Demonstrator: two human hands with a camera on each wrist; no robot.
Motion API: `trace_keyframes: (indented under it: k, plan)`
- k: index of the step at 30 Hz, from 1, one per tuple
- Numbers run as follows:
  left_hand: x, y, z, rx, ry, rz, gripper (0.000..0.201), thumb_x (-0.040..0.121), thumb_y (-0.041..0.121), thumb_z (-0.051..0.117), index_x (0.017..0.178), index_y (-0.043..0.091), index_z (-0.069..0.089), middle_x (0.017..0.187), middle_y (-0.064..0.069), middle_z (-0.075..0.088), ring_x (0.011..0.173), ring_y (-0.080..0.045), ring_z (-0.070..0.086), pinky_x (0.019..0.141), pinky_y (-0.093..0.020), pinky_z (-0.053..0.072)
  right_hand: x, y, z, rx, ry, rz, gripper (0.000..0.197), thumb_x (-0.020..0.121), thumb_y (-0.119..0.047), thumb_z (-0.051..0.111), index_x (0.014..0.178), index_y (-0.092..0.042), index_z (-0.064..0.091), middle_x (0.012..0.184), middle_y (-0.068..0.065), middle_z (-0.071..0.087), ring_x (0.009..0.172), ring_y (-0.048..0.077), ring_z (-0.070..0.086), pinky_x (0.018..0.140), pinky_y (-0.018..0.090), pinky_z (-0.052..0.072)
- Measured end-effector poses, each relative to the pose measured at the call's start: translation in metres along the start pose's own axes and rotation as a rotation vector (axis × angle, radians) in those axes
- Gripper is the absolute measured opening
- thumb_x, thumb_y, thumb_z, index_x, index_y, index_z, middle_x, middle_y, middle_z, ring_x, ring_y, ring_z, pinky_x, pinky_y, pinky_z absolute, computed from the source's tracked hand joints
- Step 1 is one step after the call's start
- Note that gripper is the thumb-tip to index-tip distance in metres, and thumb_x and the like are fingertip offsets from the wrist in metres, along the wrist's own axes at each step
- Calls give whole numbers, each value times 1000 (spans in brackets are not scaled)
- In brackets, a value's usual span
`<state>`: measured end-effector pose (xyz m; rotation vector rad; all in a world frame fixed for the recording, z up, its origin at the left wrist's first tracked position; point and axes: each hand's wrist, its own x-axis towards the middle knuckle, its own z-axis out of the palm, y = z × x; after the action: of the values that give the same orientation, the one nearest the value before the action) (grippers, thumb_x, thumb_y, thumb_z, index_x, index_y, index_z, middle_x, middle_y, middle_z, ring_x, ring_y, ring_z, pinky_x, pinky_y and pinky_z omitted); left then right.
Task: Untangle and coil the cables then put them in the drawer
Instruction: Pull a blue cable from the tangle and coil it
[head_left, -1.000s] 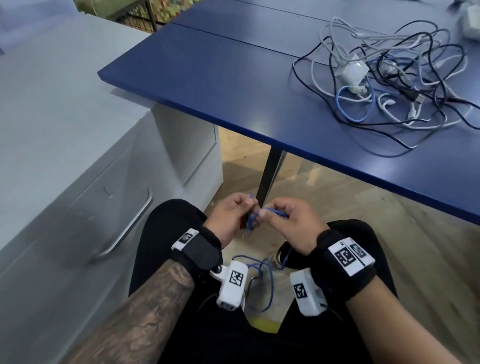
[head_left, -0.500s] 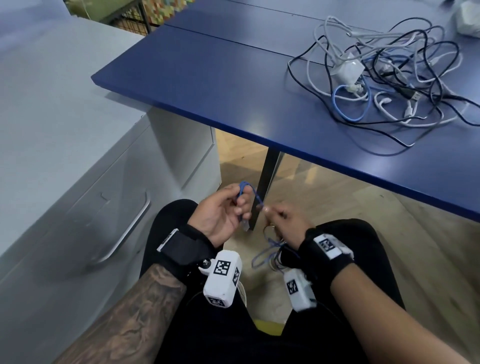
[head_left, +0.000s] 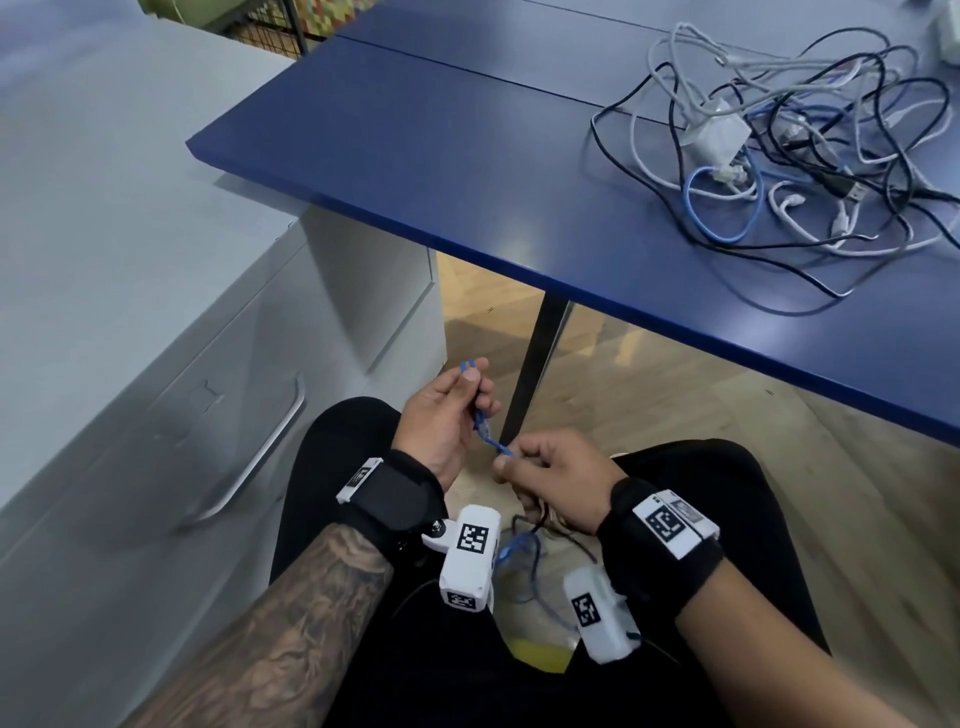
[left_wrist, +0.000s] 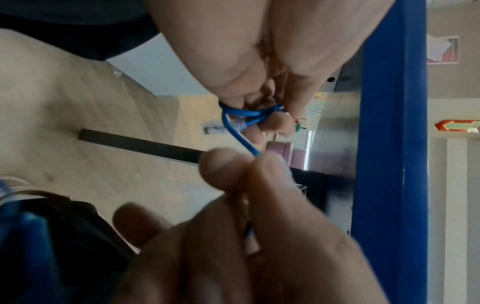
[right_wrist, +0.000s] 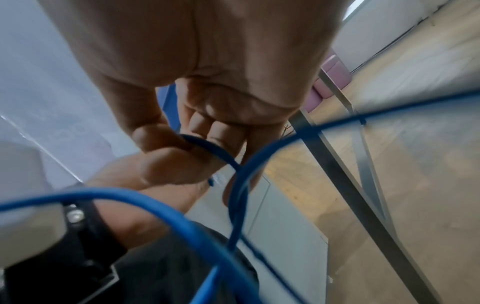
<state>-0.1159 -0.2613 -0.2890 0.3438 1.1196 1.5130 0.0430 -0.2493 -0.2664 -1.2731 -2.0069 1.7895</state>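
A thin blue cable (head_left: 487, 435) runs between my two hands above my lap. My left hand (head_left: 451, 410) pinches folded turns of the blue cable (left_wrist: 240, 121) between thumb and fingers, with a small loop poking out above the fingertips. My right hand (head_left: 540, 470) pinches the same blue cable (right_wrist: 207, 147) just below, and the slack hangs in loops between my knees. On the blue table (head_left: 467, 171) lies a tangle of black, white and blue cables (head_left: 789, 150) with a white adapter (head_left: 717, 132) in it. The grey drawer unit (head_left: 156, 395) at my left is closed.
The drawer front carries a metal bar handle (head_left: 260, 457). A black table leg (head_left: 540, 358) stands just beyond my hands. Wooden floor (head_left: 675, 395) shows under the table, and something yellow (head_left: 540, 654) lies between my legs.
My left hand has turned palm up and lifted a little with the folded cable. My right hand has slid down along the cable, away from the left hand's fingertips.
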Motion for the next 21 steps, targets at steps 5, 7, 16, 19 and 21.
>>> trace_keyframes:
  k: [5,7,16,19,21]
  plan:
    - [-5,0,2,378,-117,78,18,96,0,53,100,4,70,85,-8,67,72,-14,59,74,-24,52,-6,-16,-5,-133,53,-207,23,96,-21,61,83,-3,65,60,-7,43,56,6,38,56,27,38]
    - [-10,1,6,480,-183,80,17,97,2,53,97,4,69,75,-6,67,64,-13,60,62,-20,50,-1,-17,-17,-208,137,-272,18,93,-24,62,82,-12,70,65,-8,57,62,6,48,64,32,45]
    - [-16,22,17,402,-314,-206,29,100,16,43,81,4,62,55,-3,44,46,-14,32,51,-26,38,21,-10,-46,-142,370,-332,10,86,-20,76,96,-21,77,86,-1,64,71,3,56,68,18,45]
    - [-14,27,10,223,-269,-274,28,100,19,45,80,6,59,54,0,37,45,-12,28,51,-27,33,25,1,-34,8,367,-256,11,96,-22,64,97,-23,75,81,-8,69,69,0,60,64,18,44]
    - [-14,27,7,87,-258,-326,28,100,22,44,81,9,57,56,3,36,46,-10,28,52,-25,33,30,7,-22,118,321,-200,12,98,-14,60,101,-15,71,73,-6,66,60,-3,58,58,16,44]
